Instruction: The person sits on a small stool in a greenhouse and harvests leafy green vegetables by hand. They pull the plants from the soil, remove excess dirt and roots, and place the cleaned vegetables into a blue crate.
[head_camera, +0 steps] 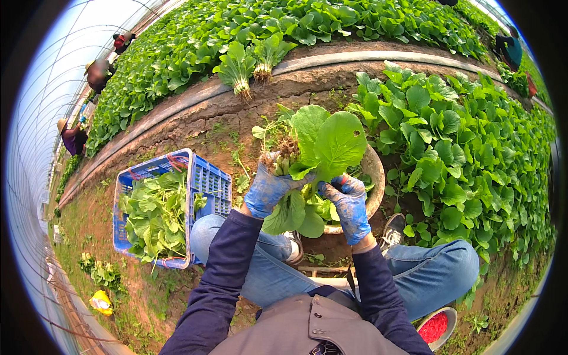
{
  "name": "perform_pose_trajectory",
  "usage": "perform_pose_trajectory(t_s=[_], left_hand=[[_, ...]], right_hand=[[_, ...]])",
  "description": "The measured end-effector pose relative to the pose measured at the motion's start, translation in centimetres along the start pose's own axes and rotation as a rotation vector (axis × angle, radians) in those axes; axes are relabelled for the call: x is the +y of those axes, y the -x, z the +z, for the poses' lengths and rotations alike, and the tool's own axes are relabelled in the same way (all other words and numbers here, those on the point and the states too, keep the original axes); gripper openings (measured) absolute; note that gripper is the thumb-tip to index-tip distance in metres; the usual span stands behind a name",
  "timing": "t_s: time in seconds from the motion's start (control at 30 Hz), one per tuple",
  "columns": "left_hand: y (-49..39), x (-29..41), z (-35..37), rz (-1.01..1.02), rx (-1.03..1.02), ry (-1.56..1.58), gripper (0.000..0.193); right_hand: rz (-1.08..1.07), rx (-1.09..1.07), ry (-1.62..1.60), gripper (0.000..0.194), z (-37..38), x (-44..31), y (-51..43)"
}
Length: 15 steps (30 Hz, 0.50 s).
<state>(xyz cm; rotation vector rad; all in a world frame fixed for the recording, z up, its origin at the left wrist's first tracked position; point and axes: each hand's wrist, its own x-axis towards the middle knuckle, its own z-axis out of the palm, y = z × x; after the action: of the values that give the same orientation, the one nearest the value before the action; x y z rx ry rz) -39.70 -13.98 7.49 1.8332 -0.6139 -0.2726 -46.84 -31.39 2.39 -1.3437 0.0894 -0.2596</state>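
My left hand [271,188], in a soiled blue glove, is closed around a bunch of leafy greens [284,162] with its muddy roots pointing up and away from me. My right hand [348,202], gloved alike, pinches at the stem base of broad green leaves [339,144] beside the bunch; a small red and dark thing shows at its fingers, too small to name. Below and behind both hands stands a round tub [376,177] with more leaves in it. A blue plastic crate [211,182] filled with loose leafy greens [155,213] is at my left.
Two tied bunches of greens [237,73] lie by a pale hose [337,57] beyond the tub. Growing plants [461,155] fill the right side. A bowl of red ties or strips [434,327] is near my right knee. Several people work farther off, left and right.
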Motion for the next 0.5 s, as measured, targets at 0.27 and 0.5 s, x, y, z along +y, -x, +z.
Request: perform_pose_trajectory(t_s=[0.27,0.5], left_hand=[[-0.2,1.5,0.4,-0.338,0.083,0.515,0.03],[-0.6,1.2,0.7,-0.229,0.08,0.325,0.032]], right_hand=[[0.103,0.008,-0.451,0.009,-0.1,-1.8,0.8],[0.058,-0.145,-0.738,0.019,-0.7,-2.1,0.6]])
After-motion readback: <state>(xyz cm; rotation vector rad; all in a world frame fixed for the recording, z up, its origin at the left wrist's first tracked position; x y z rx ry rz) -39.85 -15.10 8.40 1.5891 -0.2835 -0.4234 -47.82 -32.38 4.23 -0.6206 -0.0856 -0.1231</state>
